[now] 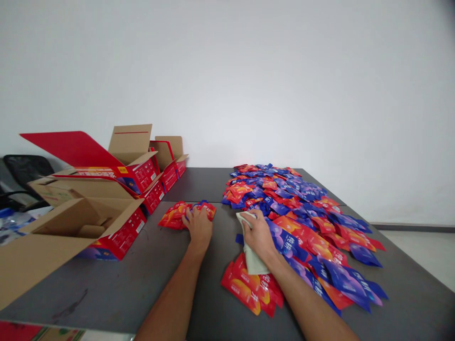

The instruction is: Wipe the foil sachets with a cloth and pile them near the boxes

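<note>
My left hand (199, 230) lies over a small cluster of red sachets (173, 216) with some blue among them, its fingers curled down onto them. Part of that cluster is hidden beneath the hand. In my right hand (259, 235) is a folded pale cloth (255, 261), pinched between thumb and fingers at the left edge of the big heap. Just below the cloth, several red sachets (245, 284) lie overlapping on the table, partly covered by it. The large heap of red and blue sachets (284, 199) spreads along the table's right side.
An open red carton (121, 237) with brown flaps stands at the left; from above I see brown cardboard inside. More open red cartons (142, 175) are stacked behind it. The dark grey table (149, 284) reaches toward a white wall. A black chair (28, 170) stands far left.
</note>
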A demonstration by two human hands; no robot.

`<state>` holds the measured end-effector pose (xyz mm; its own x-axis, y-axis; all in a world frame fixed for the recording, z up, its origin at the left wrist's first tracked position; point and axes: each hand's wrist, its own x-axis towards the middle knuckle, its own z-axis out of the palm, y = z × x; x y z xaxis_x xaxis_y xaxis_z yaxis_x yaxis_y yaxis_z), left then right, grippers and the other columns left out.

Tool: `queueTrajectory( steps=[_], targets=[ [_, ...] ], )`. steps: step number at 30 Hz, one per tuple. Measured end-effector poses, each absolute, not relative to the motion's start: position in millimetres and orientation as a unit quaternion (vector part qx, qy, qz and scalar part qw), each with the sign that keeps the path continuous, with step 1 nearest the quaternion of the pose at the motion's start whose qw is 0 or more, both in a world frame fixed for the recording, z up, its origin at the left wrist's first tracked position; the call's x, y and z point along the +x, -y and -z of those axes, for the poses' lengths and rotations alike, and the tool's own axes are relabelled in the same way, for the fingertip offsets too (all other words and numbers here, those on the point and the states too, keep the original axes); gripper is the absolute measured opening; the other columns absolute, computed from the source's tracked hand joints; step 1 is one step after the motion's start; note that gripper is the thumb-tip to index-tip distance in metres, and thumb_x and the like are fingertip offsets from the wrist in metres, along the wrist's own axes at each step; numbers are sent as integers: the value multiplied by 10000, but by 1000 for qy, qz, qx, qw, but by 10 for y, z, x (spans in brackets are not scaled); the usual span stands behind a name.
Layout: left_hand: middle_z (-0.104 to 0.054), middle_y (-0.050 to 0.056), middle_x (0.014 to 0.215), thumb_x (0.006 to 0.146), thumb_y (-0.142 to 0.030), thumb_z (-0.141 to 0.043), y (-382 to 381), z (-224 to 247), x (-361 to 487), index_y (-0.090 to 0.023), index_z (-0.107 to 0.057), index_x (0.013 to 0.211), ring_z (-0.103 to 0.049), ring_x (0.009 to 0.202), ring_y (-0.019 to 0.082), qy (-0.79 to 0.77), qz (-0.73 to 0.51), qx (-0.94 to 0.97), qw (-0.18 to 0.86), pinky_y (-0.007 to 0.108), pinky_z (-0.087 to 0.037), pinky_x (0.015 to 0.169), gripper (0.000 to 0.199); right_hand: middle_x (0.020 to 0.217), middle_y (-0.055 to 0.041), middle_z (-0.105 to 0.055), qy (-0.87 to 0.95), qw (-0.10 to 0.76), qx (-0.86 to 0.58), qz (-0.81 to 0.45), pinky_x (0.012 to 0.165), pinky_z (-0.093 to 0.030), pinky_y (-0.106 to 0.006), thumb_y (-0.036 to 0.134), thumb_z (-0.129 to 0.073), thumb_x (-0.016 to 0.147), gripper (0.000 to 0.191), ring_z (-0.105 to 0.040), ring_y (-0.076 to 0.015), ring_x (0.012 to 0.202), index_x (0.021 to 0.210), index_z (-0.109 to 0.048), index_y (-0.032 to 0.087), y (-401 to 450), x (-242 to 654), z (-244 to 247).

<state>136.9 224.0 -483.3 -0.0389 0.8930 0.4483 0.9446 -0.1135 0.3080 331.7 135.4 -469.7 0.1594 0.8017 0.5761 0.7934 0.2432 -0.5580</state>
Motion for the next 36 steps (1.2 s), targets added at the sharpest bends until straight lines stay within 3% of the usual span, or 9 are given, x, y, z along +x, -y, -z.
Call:
queueTrajectory(
  steps=[5,9,13,15,18,23,36],
  targets=[
    [-591,130,1361,883,-146,-460,-2152,4830,1567,-207,-708,1181,-372,1379,352,624,268,-732,48,553,-245,1147,393,1184,-105,-550,612,441,-656,14,984,-518,-369,171,-514,909,332,-603,-222,1056,1163,-720,223,-1363,3382,4673],
    [-608,115,1354,882,-145,-458,-2090,4804,1745,-212,-723,1138,-341,1415,346,555,263,-789,19,555,-235,1168,375,1191,-115,-556,595,443,-671,14,998,-509,-375,185,-502,917,344,-596,-230,1074,1186,-714,216,-1362,3420,4651],
    [-596,73,1394,911,-164,-436,-2068,4837,1811,-246,-653,1255,-357,1427,278,414,219,-881,-62,515,-246,1190,415,1201,-117,-556,590,440,-677,7,1007,-502,-368,193,-501,920,344,-596,-230,1083,1185,-718,217,-1360,3430,4638],
    [-551,67,1453,926,-226,-454,-2055,4883,1815,-269,-607,1318,-327,1450,296,388,186,-899,-79,571,-201,1197,423,1207,-117,-552,589,438,-679,5,1007,-500,-359,189,-504,917,349,-596,-229,1089,1192,-716,218,-1365,3431,4642],
    [-508,86,1499,947,-346,-453,-2028,4937,1796,-275,-579,1356,-324,1447,363,422,151,-892,-68,674,-120,1174,434,1211,-116,-549,593,435,-678,4,1007,-497,-349,179,-508,908,353,-595,-227,1097,1191,-716,220,-1375,3432,4661],
    [-504,130,1501,947,-428,-439,-1969,4921,1668,-222,-568,1383,-287,1460,410,498,135,-856,-24,691,-44,1165,500,1186,-100,-555,606,428,-670,-3,998,-496,-338,174,-521,906,332,-607,-212,1058,1165,-721,232,-1373,3414,4684],
    [-444,139,1547,970,-410,-346,-2091,4863,1053,-186,-590,1359,-251,1486,382,570,81,-818,16,697,4,1159,511,1162,-114,-586,664,382,-642,-30,975,-483,-297,148,-569,893,316,-606,-209,1065,1157,-731,213,-1369,3181,4540]
  ],
)
